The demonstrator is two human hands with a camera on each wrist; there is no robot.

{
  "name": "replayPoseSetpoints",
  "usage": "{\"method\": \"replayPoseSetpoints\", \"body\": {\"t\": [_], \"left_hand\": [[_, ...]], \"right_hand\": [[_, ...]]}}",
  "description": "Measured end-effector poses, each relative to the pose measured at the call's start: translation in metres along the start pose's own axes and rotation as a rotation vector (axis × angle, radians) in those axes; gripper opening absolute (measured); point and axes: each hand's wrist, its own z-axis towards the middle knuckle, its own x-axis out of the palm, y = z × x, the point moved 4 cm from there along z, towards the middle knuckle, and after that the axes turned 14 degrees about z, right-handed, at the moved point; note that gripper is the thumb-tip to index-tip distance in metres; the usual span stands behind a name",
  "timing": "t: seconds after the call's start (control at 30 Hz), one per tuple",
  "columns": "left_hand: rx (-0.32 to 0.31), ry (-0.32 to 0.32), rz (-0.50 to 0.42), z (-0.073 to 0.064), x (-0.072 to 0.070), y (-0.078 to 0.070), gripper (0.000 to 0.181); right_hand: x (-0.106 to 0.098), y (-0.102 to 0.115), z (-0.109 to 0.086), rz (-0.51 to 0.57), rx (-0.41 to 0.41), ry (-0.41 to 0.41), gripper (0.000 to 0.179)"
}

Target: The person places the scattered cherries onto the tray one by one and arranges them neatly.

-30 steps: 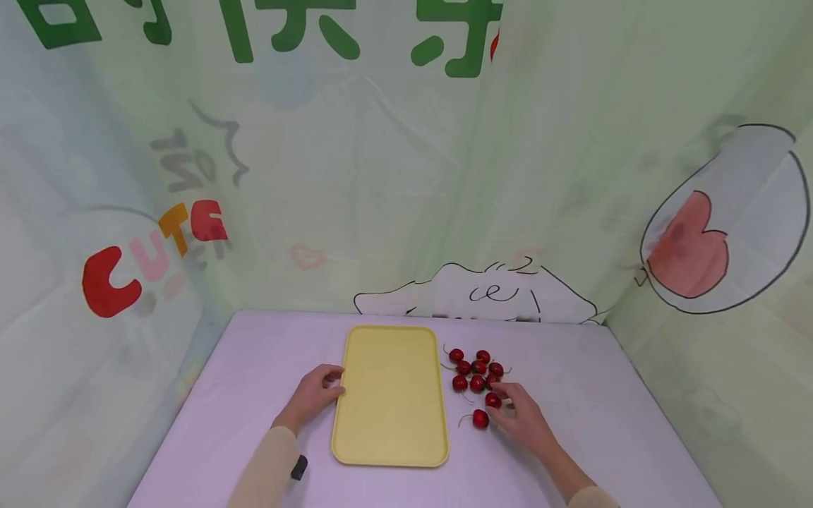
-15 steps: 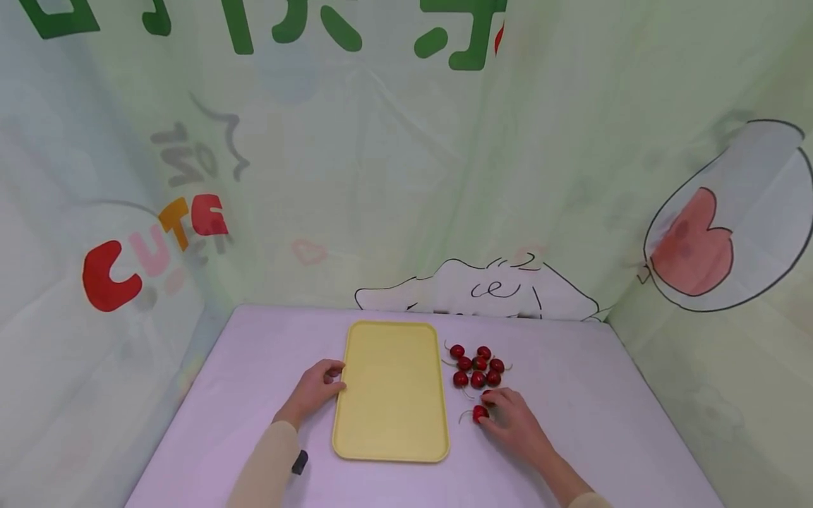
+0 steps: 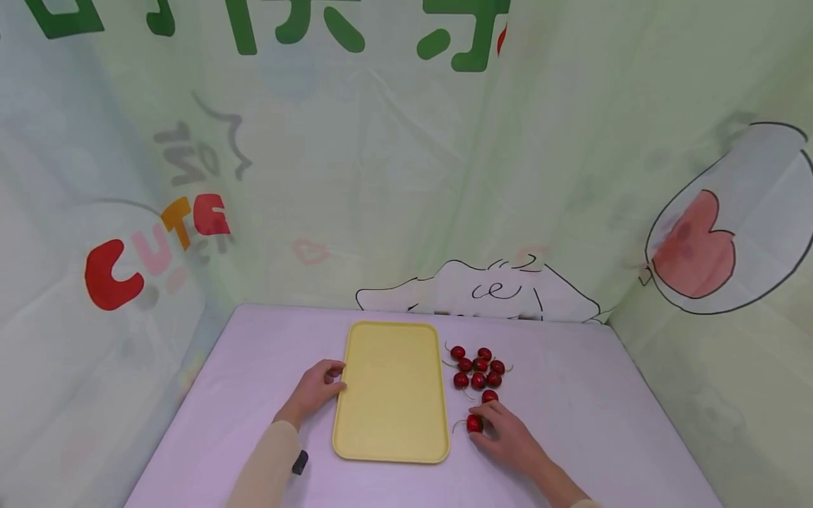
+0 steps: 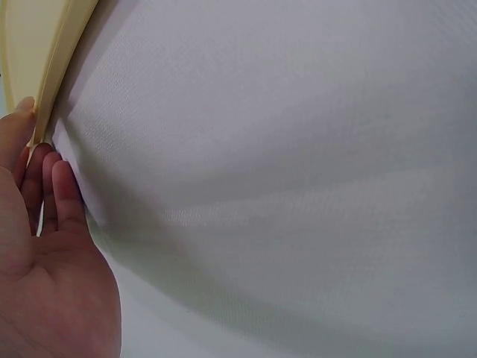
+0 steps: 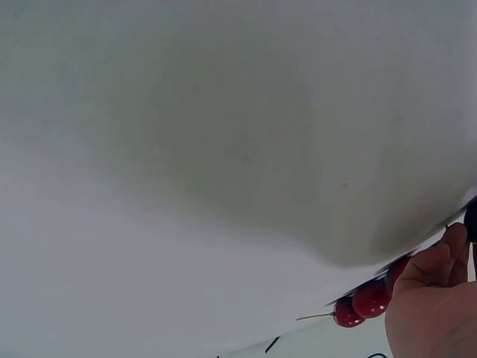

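A yellow rectangular tray (image 3: pixel 392 391) lies flat on the lilac-covered table. At its left edge my left hand (image 3: pixel 314 389) pinches the rim, thumb over it and fingers below, as the left wrist view shows. To the right of the tray, my right hand (image 3: pixel 511 439) holds a dark red cherry (image 3: pixel 473 423) between thumb and fingers; its thin stem points left. Just behind those fingers is another cherry (image 3: pixel 490 396), partly covered by the hand. A cluster of several stemmed cherries (image 3: pixel 478 380) sits farther back. In the right wrist view, the held cherry (image 5: pixel 471 220) shows only at the frame's edge.
Printed cloth walls (image 3: pixel 406 176) close off the table (image 3: pixel 273 339) at the back and both sides. A small black object (image 3: pixel 300 463) shows beside the left sleeve (image 3: pixel 269 462). The cherry cluster stands close to the tray's right rim.
My right hand has moved from the cherry nearer the cluster to the front one, which has shifted slightly left and toward me. My left hand stays at the tray's rim.
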Motion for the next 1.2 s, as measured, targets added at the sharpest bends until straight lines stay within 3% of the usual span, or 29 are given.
{"method": "replayPoseSetpoints", "body": {"t": [0.13, 0.3, 0.5, 0.67, 1.07, 1.2], "left_hand": [[0.009, 0.0, -0.004, 0.0, 0.0, 0.001, 0.041], [0.014, 0.004, -0.01, 0.001, -0.001, 0.002, 0.042], [0.008, -0.003, -0.017, 0.003, -0.002, 0.001, 0.042], [0.001, 0.009, -0.011, 0.003, 0.0, 0.003, 0.043], [-0.003, 0.005, -0.029, 0.003, -0.002, 0.003, 0.042], [-0.007, 0.01, -0.024, 0.002, -0.003, 0.001, 0.042]], "right_hand": [[0.002, 0.002, 0.002, 0.026, -0.064, -0.016, 0.037], [-0.009, 0.029, 0.008, 0.136, -0.073, -0.111, 0.037], [-0.03, 0.073, 0.025, 0.271, -0.001, -0.24, 0.041], [-0.034, 0.095, 0.042, 0.343, 0.062, -0.281, 0.04], [-0.01, 0.112, 0.082, 0.542, 0.29, -0.293, 0.045], [-0.002, 0.12, 0.092, 0.616, 0.282, -0.282, 0.044]]}}
